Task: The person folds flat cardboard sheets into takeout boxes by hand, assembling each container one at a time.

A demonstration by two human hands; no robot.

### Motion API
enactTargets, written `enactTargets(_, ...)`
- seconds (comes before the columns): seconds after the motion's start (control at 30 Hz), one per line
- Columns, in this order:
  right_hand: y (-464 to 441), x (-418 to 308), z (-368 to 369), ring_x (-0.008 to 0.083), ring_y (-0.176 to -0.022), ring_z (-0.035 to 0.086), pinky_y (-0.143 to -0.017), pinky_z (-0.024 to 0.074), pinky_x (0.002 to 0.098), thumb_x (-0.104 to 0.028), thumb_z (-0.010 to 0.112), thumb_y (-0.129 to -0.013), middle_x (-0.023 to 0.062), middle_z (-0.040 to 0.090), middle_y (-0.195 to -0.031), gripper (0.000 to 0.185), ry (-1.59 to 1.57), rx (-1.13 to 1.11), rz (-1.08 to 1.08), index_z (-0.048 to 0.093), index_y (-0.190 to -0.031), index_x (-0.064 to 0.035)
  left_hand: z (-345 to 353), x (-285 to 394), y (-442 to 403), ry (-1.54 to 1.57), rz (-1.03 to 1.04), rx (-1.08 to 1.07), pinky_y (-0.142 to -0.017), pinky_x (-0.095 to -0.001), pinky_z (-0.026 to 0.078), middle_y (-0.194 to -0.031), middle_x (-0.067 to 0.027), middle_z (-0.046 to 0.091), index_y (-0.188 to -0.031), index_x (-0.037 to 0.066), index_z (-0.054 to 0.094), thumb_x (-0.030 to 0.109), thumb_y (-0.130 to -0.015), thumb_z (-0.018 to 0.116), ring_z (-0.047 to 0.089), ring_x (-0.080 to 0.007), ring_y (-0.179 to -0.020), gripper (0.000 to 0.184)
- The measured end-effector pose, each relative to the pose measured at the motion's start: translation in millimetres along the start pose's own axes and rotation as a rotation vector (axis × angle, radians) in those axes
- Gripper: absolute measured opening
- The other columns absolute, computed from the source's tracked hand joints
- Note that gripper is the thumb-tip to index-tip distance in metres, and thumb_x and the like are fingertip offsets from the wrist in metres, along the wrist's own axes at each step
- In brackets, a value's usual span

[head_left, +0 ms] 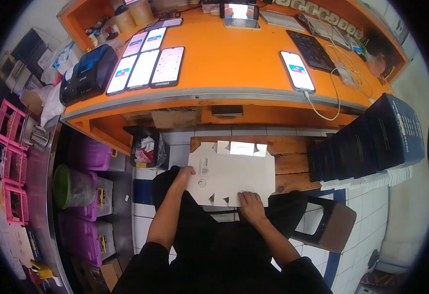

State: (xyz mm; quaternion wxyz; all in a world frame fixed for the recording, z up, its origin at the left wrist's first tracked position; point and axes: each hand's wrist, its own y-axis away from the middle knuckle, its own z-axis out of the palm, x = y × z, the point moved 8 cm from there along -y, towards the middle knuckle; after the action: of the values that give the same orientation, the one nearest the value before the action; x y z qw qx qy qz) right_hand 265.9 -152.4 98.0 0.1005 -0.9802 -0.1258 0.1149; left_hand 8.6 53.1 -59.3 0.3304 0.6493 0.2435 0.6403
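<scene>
- Head view: we judge that the cardboard (234,174) could crease or tear under an uneven pull.
- It lies flat, just right of the left hand (182,179) and mostly beyond the right hand (251,206).
- Left: closed on the edge.
- Right: fingers part-curled over the near edge; we cannot tell whether it grips.

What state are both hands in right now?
Left hand: at the left edge of the flat white cardboard; how far closed can't be told.
Right hand: fingers over its near edge; whether pinching can't be told.
</scene>
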Motion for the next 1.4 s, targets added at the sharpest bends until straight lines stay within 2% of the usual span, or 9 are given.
enactTargets(0.17, -8, -6, 0, 0.0286, -0.108, 0.063, -0.101, 0.0486, 0.0452, -0.014, 0.062, -0.085, 0.0128, 0.063, -0.114, 0.045, 0.109, 0.035, -0.053, 0.061, -0.127, 0.0006, -9, -3, -12, 0.016, -0.103, -0.002, -0.072, -0.0524, 0.055, -0.092, -0.0236, 0.062, -0.101, -0.010, 0.061, 0.013, -0.071, 0.061, 0.064, -0.0404, -0.081, 0.037)
enactTargets(0.5, -17, 18, 31, 0.0318, -0.097, 0.069, -0.087, 0.0568, 0.0431, -0.006, 0.061, -0.081, 0.0142, 0.069, -0.102, 0.029, -0.137, -0.261, 0.049, 0.068, -0.109, 0.0005, -9, -17, -20, -0.306, 0.000, 0.079, -0.083, -0.0520, 0.053, -0.101, -0.0269, 0.063, -0.113, -0.007, 0.060, 0.018, -0.076, 0.063, 0.065, -0.0442, -0.090, 0.045)
enactTargets(0.6, -35, 32, 45, 0.0348, -0.088, 0.072, -0.079, 0.0595, 0.0445, -0.005, 0.064, -0.080, 0.0164, 0.071, -0.093, 0.011, -0.156, -0.450, 0.074, 0.072, -0.088, -0.0029, -6, 31, 57, -0.717, 0.257, 0.617, -0.093, -0.0521, 0.050, -0.119, -0.0287, 0.059, -0.126, -0.005, 0.053, 0.025, -0.082, 0.065, 0.061, -0.0464, -0.104, 0.054)
enactTargets(0.7, -62, 48, 60, 0.0390, -0.096, 0.071, -0.086, 0.0576, 0.0504, -0.008, 0.072, -0.076, 0.0208, 0.073, -0.095, 0.014, -0.207, -0.671, 0.058, 0.075, -0.088, -0.0025, 17, 63, 121, -0.956, 0.428, 0.734, -0.098, -0.0525, 0.047, -0.132, -0.0286, 0.052, -0.134, -0.002, 0.047, 0.030, -0.086, 0.068, 0.055, -0.0472, -0.115, 0.062)
enactTargets(0.77, -84, 51, 56, 0.0395, -0.097, 0.071, -0.088, 0.0573, 0.0491, -0.012, 0.075, -0.074, 0.0205, 0.074, -0.099, 0.019, -0.227, -0.784, 0.010, 0.078, -0.091, -0.0040, 49, 64, 144, -0.998, 0.693, 0.539, -0.099, -0.0543, 0.045, -0.131, -0.0275, 0.053, -0.132, -0.001, 0.051, 0.027, -0.084, 0.071, 0.053, -0.0441, -0.118, 0.060)
enactTargets(0.93, -99, 62, 74, 0.0406, -0.093, 0.071, -0.085, 0.0564, 0.0463, -0.024, 0.086, -0.069, 0.0226, 0.074, -0.093, 0.034, -0.280, -0.927, -0.020, 0.078, -0.094, -0.0015, 120, 13, 189, -1.265, 0.807, -0.014, -0.108, -0.0571, 0.038, -0.140, -0.0233, 0.049, -0.141, 0.000, 0.049, 0.031, -0.080, 0.080, 0.046, -0.0406, -0.131, 0.075)
enactTargets(1.2, -98, 72, 75, 0.0399, -0.092, 0.072, -0.083, 0.0556, 0.0457, -0.025, 0.086, -0.069, 0.0221, 0.074, -0.092, 0.036, -0.355, -0.952, 0.056, 0.078, -0.096, -0.0017, 145, -22, 172, -1.591, 0.931, -0.035, -0.112, -0.0537, 0.034, -0.139, -0.0185, 0.052, -0.143, 0.000, 0.049, 0.032, -0.071, 0.088, 0.047, -0.0351, -0.132, 0.088)
enactTargets(1.27, -103, 73, 73, 0.0399, -0.092, 0.072, -0.083, 0.0556, 0.0457, -0.025, 0.086, -0.069, 0.0221, 0.074, -0.092, 0.036, -0.387, -0.977, 0.086, 0.078, -0.096, -0.0017, 146, -26, 167, -1.603, 1.123, 0.055, -0.106, -0.0486, 0.043, -0.130, -0.0160, 0.058, -0.136, -0.002, 0.056, 0.023, -0.072, 0.082, 0.054, -0.0316, -0.122, 0.073)
enactTargets(1.4, -100, 69, 70, 0.0389, -0.090, 0.072, -0.082, 0.0557, 0.0454, -0.026, 0.086, -0.071, 0.0219, 0.074, -0.091, 0.035, -0.387, -1.014, 0.068, 0.078, -0.097, -0.0034, 146, -15, 162, -1.574, 1.024, -0.086, -0.094, -0.0441, 0.051, -0.122, -0.0139, 0.063, -0.123, -0.004, 0.062, 0.016, -0.075, 0.074, 0.060, -0.0310, -0.112, 0.053)
